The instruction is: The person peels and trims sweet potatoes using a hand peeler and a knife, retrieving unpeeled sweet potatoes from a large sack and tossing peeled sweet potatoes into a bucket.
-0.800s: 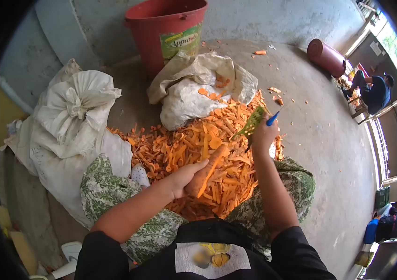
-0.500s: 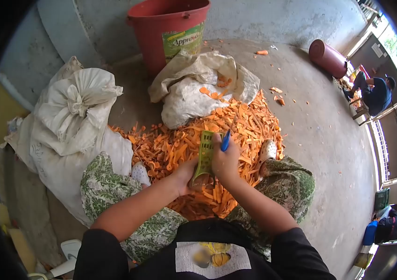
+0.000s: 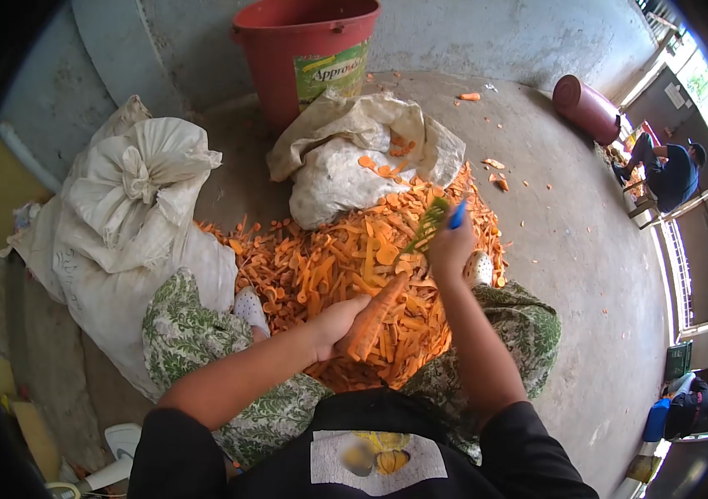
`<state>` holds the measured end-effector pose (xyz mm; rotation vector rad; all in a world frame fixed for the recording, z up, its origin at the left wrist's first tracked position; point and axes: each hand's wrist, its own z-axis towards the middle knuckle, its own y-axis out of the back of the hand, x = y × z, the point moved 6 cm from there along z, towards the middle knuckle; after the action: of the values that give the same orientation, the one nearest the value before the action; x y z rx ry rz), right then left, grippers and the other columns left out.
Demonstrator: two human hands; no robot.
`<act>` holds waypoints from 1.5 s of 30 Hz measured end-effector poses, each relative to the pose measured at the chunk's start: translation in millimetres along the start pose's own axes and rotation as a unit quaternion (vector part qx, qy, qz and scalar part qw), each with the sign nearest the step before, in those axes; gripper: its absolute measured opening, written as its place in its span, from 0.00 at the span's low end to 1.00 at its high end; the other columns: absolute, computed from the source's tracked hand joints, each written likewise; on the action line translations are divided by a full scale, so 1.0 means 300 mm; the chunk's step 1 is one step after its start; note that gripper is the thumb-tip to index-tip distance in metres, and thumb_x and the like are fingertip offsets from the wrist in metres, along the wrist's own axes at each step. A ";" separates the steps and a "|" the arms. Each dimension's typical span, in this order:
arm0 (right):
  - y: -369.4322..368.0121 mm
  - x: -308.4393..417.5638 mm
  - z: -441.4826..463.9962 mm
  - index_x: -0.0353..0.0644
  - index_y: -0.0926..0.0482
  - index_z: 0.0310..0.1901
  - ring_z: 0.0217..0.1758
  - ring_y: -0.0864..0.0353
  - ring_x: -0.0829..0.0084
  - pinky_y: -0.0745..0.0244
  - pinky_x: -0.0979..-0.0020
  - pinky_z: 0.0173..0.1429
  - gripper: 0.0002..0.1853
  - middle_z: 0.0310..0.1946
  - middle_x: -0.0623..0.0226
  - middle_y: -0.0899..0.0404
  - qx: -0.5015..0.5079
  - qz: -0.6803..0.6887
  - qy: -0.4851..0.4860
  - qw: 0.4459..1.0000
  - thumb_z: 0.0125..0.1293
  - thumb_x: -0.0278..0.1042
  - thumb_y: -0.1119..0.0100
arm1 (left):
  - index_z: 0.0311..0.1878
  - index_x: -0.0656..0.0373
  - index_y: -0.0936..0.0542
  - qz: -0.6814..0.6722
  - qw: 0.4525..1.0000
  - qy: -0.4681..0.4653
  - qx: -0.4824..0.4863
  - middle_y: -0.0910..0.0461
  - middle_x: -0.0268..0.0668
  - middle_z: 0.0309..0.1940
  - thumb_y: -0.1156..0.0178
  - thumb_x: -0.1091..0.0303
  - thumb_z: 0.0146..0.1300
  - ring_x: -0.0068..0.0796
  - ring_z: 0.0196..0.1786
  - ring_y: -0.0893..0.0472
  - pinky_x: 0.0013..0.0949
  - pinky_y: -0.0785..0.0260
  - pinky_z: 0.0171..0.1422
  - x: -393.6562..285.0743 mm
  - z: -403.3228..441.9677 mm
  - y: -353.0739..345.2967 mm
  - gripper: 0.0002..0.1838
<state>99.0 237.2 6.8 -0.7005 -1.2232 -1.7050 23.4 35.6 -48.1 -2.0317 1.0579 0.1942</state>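
Green peeler (image 3: 427,225), right hand (image 3: 452,246): off carrot (image 3: 377,316), earlier over it.

Room lies right of the peelings (image 3: 320,270); a tied sack (image 3: 142,229) blocks left.

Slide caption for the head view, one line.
Left hand holding a carrot, right hand a green slotted tool, over heaped carrot peelings.

The single head view looks forward and down onto nearby carrot peelings (image 3: 312,279).
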 end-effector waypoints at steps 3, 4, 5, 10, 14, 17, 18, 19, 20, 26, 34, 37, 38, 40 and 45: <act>0.054 -0.069 0.089 0.37 0.28 0.29 0.18 0.33 0.73 0.39 0.69 0.24 0.14 0.16 0.66 0.30 -0.046 -0.020 -0.041 0.998 0.66 0.38 0.56 | 0.48 0.60 0.32 -0.005 0.997 -0.039 0.061 0.28 0.37 0.29 0.68 0.54 0.69 0.24 0.32 0.26 0.29 0.29 0.34 -0.047 -0.028 -0.050 0.21; 0.065 -0.069 0.096 0.38 0.30 0.24 0.16 0.38 0.79 0.41 0.73 0.21 0.18 0.14 0.71 0.33 -0.056 0.009 -0.057 0.997 0.67 0.41 0.57 | 0.48 0.62 0.32 -0.033 0.996 -0.041 0.072 0.28 0.36 0.29 0.68 0.53 0.68 0.25 0.31 0.26 0.29 0.29 0.33 -0.043 -0.003 -0.023 0.23; 0.063 -0.059 0.084 0.38 0.30 0.24 0.16 0.38 0.79 0.41 0.73 0.21 0.18 0.14 0.71 0.33 -0.056 0.009 -0.056 0.997 0.67 0.41 0.57 | 0.48 0.62 0.32 -0.033 0.996 -0.042 0.073 0.28 0.36 0.29 0.68 0.53 0.68 0.25 0.31 0.26 0.29 0.29 0.33 -0.048 -0.002 -0.012 0.23; -0.030 0.159 -0.138 0.36 0.28 0.31 0.21 0.34 0.78 0.38 0.73 0.27 0.15 0.18 0.69 0.30 0.144 0.149 -0.129 0.970 0.66 0.40 0.56 | 0.45 0.61 0.30 -0.091 0.995 -0.038 0.011 0.26 0.38 0.31 0.64 0.53 0.67 0.27 0.31 0.25 0.32 0.28 0.33 -0.050 0.028 0.030 0.21; -0.052 0.193 -0.260 0.35 0.30 0.29 0.18 0.37 0.77 0.39 0.72 0.25 0.16 0.15 0.67 0.34 0.168 0.118 -0.067 0.976 0.66 0.41 0.55 | 0.44 0.58 0.29 -0.123 0.991 -0.038 -0.047 0.24 0.39 0.35 0.63 0.55 0.66 0.31 0.33 0.22 0.37 0.27 0.34 -0.071 0.001 0.011 0.18; -0.062 0.193 -0.282 0.35 0.32 0.27 0.17 0.40 0.76 0.41 0.70 0.24 0.16 0.13 0.66 0.36 0.178 0.141 -0.056 0.972 0.65 0.40 0.53 | 0.44 0.58 0.30 -0.166 0.984 -0.069 0.007 0.24 0.38 0.35 0.62 0.56 0.66 0.32 0.36 0.22 0.41 0.26 0.37 -0.059 0.011 0.012 0.17; -0.063 0.191 -0.282 0.35 0.32 0.27 0.17 0.40 0.76 0.41 0.70 0.24 0.16 0.13 0.66 0.36 0.178 0.140 -0.055 0.972 0.65 0.40 0.53 | 0.44 0.58 0.30 -0.166 0.984 -0.069 0.008 0.24 0.38 0.35 0.62 0.56 0.66 0.32 0.36 0.22 0.41 0.26 0.37 -0.061 0.009 0.010 0.17; -0.064 0.189 -0.281 0.36 0.33 0.27 0.17 0.40 0.76 0.41 0.70 0.24 0.16 0.13 0.65 0.36 0.176 0.144 -0.053 0.972 0.65 0.40 0.53 | 0.45 0.58 0.30 -0.172 0.983 -0.066 0.007 0.24 0.37 0.35 0.62 0.57 0.66 0.32 0.36 0.22 0.41 0.26 0.38 -0.063 0.003 0.006 0.17; -0.066 0.187 -0.282 0.36 0.33 0.26 0.17 0.41 0.76 0.41 0.70 0.23 0.15 0.12 0.65 0.37 0.174 0.148 -0.052 0.972 0.65 0.39 0.53 | 0.45 0.58 0.30 -0.178 0.982 -0.062 0.006 0.24 0.37 0.35 0.62 0.57 0.66 0.32 0.36 0.22 0.41 0.26 0.39 -0.061 -0.001 0.006 0.16; -0.053 0.179 -0.292 0.37 0.34 0.26 0.16 0.37 0.68 0.40 0.67 0.23 0.13 0.14 0.60 0.34 0.183 0.072 -0.043 0.979 0.64 0.37 0.52 | 0.45 0.59 0.30 -0.171 0.982 -0.079 -0.019 0.24 0.36 0.36 0.62 0.57 0.67 0.30 0.37 0.22 0.37 0.27 0.42 -0.051 -0.014 -0.011 0.17; 0.078 -0.047 0.079 0.37 0.28 0.29 0.19 0.27 0.75 0.37 0.67 0.23 0.12 0.19 0.63 0.24 -0.063 0.064 -0.014 0.996 0.65 0.36 0.54 | 0.45 0.62 0.31 -0.047 0.998 -0.035 0.016 0.26 0.37 0.32 0.63 0.51 0.68 0.26 0.33 0.25 0.33 0.28 0.36 -0.025 -0.040 -0.052 0.22; 0.110 -0.044 0.074 0.36 0.26 0.31 0.18 0.31 0.79 0.37 0.72 0.22 0.14 0.19 0.66 0.25 -0.071 0.014 -0.116 0.991 0.66 0.38 0.55 | 0.45 0.62 0.31 -0.061 0.996 -0.040 0.052 0.26 0.38 0.32 0.64 0.51 0.68 0.27 0.32 0.25 0.34 0.28 0.34 -0.049 -0.017 -0.028 0.22; 0.079 0.011 0.023 0.36 0.27 0.30 0.17 0.33 0.79 0.38 0.73 0.22 0.15 0.18 0.68 0.27 -0.013 0.078 -0.130 0.988 0.66 0.39 0.55 | 0.45 0.61 0.31 -0.090 0.994 -0.042 0.052 0.26 0.38 0.33 0.65 0.51 0.68 0.28 0.31 0.25 0.35 0.28 0.33 -0.054 -0.007 -0.019 0.22; 0.015 0.122 -0.090 0.37 0.30 0.26 0.17 0.36 0.79 0.40 0.73 0.23 0.16 0.17 0.71 0.30 0.081 0.172 -0.129 0.973 0.66 0.40 0.56 | 0.45 0.60 0.31 -0.128 0.989 -0.059 0.034 0.26 0.38 0.33 0.65 0.50 0.68 0.29 0.31 0.25 0.34 0.28 0.33 -0.050 0.019 -0.002 0.22; -0.043 0.203 -0.276 0.38 0.34 0.25 0.17 0.39 0.74 0.40 0.70 0.23 0.16 0.14 0.67 0.34 0.177 0.148 -0.068 0.971 0.65 0.40 0.53 | 0.45 0.56 0.30 -0.157 0.985 -0.060 0.044 0.25 0.37 0.35 0.64 0.53 0.67 0.28 0.33 0.23 0.35 0.27 0.34 -0.055 0.007 -0.019 0.19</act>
<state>65.2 140.7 22.9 -0.7447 -1.3949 -1.1711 17.6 48.9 -38.4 -2.0477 0.6500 0.1010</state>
